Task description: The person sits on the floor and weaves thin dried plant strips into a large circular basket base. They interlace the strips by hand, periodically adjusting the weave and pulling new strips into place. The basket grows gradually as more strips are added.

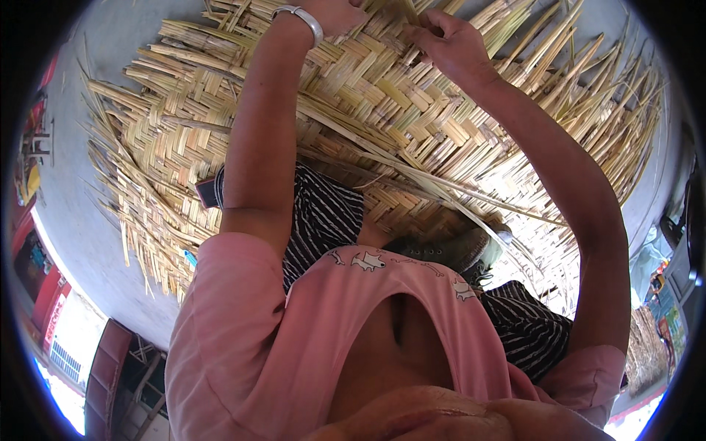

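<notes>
Woven mat (441, 125), spread on the floor (95, 242), with unwoven ends fanning from its sides. Over the mat's far part, the right hand (456, 51) has its fingers nearly closed, pinching a strip (409, 10). The left hand (334, 16) lies beside it, also over the mat; its fingers are cut off, so their grip cannot be told. A shoe (471, 250) rests on the mat's near part.

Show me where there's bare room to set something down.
Grey floor lies bare left of the woven mat, with a narrower patch beyond its frayed right end. It's crowded at the top, by the left hand and right hand, and lower down, with loose strips and a shoe.
</notes>
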Motion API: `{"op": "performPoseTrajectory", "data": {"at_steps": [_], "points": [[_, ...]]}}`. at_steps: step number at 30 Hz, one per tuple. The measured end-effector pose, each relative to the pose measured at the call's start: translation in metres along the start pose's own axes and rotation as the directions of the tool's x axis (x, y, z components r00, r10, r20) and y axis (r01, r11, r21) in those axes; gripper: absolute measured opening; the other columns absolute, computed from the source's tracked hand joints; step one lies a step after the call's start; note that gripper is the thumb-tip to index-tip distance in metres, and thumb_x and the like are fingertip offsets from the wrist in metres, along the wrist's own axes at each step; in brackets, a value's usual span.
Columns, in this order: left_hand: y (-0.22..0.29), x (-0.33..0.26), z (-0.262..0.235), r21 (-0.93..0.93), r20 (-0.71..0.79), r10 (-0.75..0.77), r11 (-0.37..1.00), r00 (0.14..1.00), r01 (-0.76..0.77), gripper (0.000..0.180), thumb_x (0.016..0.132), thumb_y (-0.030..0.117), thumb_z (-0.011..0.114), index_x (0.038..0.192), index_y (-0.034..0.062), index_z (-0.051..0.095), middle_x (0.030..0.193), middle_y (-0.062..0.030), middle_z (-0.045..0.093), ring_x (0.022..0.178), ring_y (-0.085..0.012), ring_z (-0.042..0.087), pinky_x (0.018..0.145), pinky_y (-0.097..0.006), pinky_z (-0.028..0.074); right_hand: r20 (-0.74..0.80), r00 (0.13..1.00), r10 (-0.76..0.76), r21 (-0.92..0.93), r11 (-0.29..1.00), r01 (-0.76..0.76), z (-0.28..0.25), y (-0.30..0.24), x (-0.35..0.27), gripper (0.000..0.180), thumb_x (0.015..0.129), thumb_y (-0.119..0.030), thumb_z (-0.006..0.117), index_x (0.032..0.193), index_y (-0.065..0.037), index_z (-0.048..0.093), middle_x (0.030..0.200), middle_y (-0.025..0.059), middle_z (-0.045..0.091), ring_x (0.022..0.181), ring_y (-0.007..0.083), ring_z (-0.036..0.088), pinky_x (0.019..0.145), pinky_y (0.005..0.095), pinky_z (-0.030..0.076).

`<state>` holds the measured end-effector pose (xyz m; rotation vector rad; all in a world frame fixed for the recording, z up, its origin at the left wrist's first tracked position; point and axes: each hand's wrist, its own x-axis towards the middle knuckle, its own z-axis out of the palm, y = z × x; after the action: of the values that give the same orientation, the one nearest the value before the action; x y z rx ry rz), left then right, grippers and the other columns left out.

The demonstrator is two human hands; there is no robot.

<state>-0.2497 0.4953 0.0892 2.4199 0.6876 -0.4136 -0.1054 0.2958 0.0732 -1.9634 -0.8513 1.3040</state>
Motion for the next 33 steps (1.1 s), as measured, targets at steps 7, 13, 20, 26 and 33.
{"op": "performPoseTrajectory", "data": {"at_steps": [7,13,20,26,33], "points": [[-0.003,0.004,0.003,0.075,-0.01,0.088,0.993,0.996,-0.087,0.018,0.077,0.022,0.072,0.086,0.0063,0.074,0.082,-0.0205,0.07,0.08,-0.0394,0.069,0.071,-0.05,0.053,0.006,1.0,-0.001,0.011,1.0,0.001,0.0,0.004,0.002,0.039,0.098,-0.041,0.07,0.112,-0.004,0.07,0.084,0.0029,0.07,0.071,0.008,0.069,0.066,0.0257,0.055],[0.016,-0.004,-0.002,0.138,-0.025,0.016,0.99,1.0,-0.013,0.019,0.079,0.019,0.069,0.09,0.0046,0.074,0.091,-0.0219,0.072,0.088,-0.0412,0.069,0.079,-0.052,0.055,-0.006,1.0,-0.025,0.032,0.999,0.026,0.0,0.001,-0.001,0.038,0.098,-0.041,0.07,0.109,-0.004,0.07,0.08,0.0023,0.067,0.069,0.0077,0.067,0.064,0.0258,0.054],[0.021,0.001,0.006,0.225,-0.002,-0.004,0.974,1.0,0.004,0.025,0.083,0.016,0.063,0.1,0.0006,0.07,0.102,-0.0249,0.071,0.098,-0.0435,0.067,0.088,-0.053,0.054,-0.004,1.0,0.01,0.053,0.999,-0.009,-0.001,-0.003,-0.002,0.04,0.097,-0.04,0.071,0.112,-0.003,0.07,0.082,0.0033,0.068,0.07,0.0082,0.066,0.065,0.0268,0.054],[0.022,-0.005,-0.002,0.217,-0.015,-0.094,0.972,0.995,0.095,0.024,0.082,0.018,0.063,0.098,0.0027,0.073,0.102,-0.025,0.071,0.098,-0.0445,0.067,0.087,-0.052,0.054,0.007,1.0,-0.024,0.035,0.999,0.023,-0.001,-0.007,-0.004,0.041,0.097,-0.04,0.071,0.114,-0.003,0.07,0.083,0.0035,0.069,0.07,0.0085,0.067,0.065,0.0264,0.055],[-0.001,0.005,-0.005,0.038,-0.04,-0.032,0.999,0.999,0.034,0.025,0.081,0.026,0.066,0.087,0.0031,0.074,0.091,-0.0244,0.07,0.09,-0.043,0.069,0.08,-0.052,0.054,0.0,1.0,-0.028,0.005,1.0,0.028,-0.003,-0.005,-0.003,0.038,0.098,-0.04,0.07,0.11,-0.004,0.07,0.082,0.003,0.068,0.07,0.0087,0.069,0.063,0.0262,0.054]]}}
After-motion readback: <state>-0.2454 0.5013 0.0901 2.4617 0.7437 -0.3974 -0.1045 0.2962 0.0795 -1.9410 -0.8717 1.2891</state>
